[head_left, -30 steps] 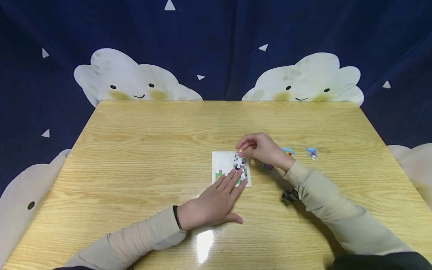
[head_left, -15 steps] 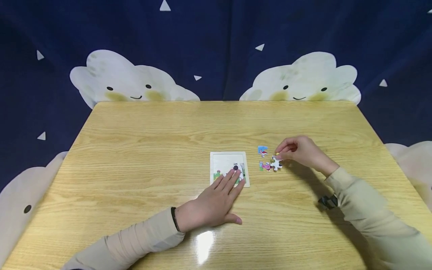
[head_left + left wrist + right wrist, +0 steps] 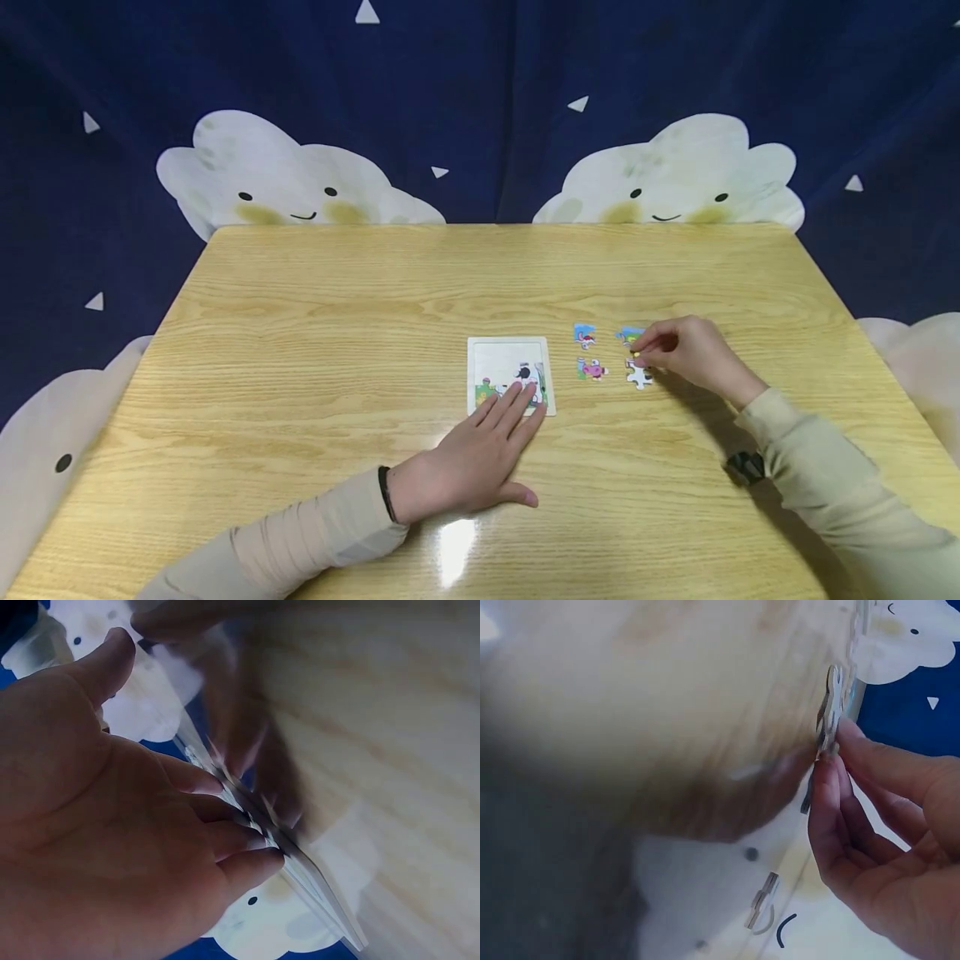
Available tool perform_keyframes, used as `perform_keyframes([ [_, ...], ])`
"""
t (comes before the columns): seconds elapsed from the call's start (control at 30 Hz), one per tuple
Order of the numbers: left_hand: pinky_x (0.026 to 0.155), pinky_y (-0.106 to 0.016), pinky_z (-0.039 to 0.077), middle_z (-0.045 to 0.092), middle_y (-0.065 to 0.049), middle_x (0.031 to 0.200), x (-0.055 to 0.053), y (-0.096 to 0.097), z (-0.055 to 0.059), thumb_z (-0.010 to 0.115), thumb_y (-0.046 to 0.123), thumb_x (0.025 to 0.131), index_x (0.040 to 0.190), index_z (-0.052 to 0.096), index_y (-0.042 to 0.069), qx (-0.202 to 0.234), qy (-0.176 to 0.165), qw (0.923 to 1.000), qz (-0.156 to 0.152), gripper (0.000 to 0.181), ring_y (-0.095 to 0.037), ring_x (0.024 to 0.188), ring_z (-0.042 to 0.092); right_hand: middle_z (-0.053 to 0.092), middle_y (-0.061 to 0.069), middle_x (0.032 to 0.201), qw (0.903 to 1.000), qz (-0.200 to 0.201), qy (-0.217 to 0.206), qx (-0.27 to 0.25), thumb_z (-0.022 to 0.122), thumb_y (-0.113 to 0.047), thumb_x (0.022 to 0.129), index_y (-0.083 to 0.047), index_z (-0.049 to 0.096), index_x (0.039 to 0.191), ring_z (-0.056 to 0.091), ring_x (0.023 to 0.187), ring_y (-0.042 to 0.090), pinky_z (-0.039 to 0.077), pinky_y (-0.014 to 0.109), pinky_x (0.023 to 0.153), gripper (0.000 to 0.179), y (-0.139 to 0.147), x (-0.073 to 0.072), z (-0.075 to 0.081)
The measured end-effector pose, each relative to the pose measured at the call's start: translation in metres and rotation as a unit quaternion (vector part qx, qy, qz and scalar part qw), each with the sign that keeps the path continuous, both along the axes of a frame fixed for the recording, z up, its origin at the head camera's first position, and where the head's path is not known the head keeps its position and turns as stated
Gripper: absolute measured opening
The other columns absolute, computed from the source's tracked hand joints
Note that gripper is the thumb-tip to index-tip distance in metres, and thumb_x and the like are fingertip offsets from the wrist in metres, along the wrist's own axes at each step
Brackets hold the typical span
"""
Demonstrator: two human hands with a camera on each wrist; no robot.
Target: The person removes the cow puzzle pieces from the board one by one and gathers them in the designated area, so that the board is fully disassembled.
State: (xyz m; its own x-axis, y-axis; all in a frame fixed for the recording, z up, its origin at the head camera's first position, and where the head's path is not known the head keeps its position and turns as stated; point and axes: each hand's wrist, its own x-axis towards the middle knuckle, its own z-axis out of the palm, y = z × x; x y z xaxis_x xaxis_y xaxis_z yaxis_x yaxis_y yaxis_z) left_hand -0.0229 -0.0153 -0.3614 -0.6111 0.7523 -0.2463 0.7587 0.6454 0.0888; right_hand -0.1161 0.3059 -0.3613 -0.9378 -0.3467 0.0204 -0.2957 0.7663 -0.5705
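Observation:
My left hand [image 3: 468, 458] lies with straight fingers across the lower part of a white-framed jigsaw tray [image 3: 470, 358], its fingertips over fitted pieces. Green and black-and-white picture parts [image 3: 524, 373] show along the tray's bottom and right side; some are hidden under the fingers. In the left wrist view, the fingers [image 3: 240, 870] touch the tray seen edge-on. To the right of the tray, my right hand [image 3: 693, 354] pinches a white puzzle piece [image 3: 639, 375] between thumb and fingers. The right wrist view shows this piece [image 3: 829, 709] edge-on at the fingertips.
Loose puzzle pieces lie between tray and right hand: a blue one [image 3: 584, 334], a pink-and-green one [image 3: 592, 369], and a blue-green one [image 3: 630, 335] partly behind the fingers. The wooden table [image 3: 337, 333] ends at a dark blue curtain [image 3: 480, 108] with white clouds.
My right hand has carried the white piece from above the tray to the right, beside the loose pieces, uncovering them. My left hand has stayed on the tray.

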Motion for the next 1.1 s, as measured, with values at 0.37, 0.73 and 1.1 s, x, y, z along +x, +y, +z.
perform_keyframes([
  [0.37,0.118,-0.041,0.016,0.003,-0.021,0.162,0.01,-0.003,0.0,0.043,0.068,0.091,0.157,0.014,0.004,-0.003,0.012,0.9998,-0.015,0.096,-0.031,0.149,0.003,0.072,0.001,0.076,0.9998,0.005,0.019,-0.003,0.079,0.0,0.08,-0.003,0.076,0.088,0.065,0.065,0.014,0.051,0.021,0.057,0.009,-0.004,0.003,0.003],
  [0.73,0.117,-0.04,0.019,0.006,-0.022,0.161,0.011,-0.003,-0.001,0.042,0.069,0.091,0.157,0.017,0.004,-0.013,0.035,0.999,-0.025,0.096,-0.032,0.149,0.006,0.072,0.002,0.081,0.9962,0.049,-0.021,-0.068,0.076,-0.004,0.084,-0.002,0.075,0.094,0.067,0.068,0.017,0.051,0.023,0.058,0.01,-0.057,0.0,0.005],
  [1.1,0.118,-0.039,0.018,0.007,-0.02,0.162,0.012,-0.002,0.0,0.041,0.07,0.091,0.156,0.016,0.002,-0.029,0.04,0.9986,-0.018,0.098,-0.03,0.149,0.007,0.073,0.003,0.084,0.9917,0.089,-0.043,-0.082,0.074,-0.002,0.086,-0.002,0.074,0.096,0.066,0.074,0.013,0.052,0.025,0.064,0.01,-0.109,-0.008,-0.002],
])
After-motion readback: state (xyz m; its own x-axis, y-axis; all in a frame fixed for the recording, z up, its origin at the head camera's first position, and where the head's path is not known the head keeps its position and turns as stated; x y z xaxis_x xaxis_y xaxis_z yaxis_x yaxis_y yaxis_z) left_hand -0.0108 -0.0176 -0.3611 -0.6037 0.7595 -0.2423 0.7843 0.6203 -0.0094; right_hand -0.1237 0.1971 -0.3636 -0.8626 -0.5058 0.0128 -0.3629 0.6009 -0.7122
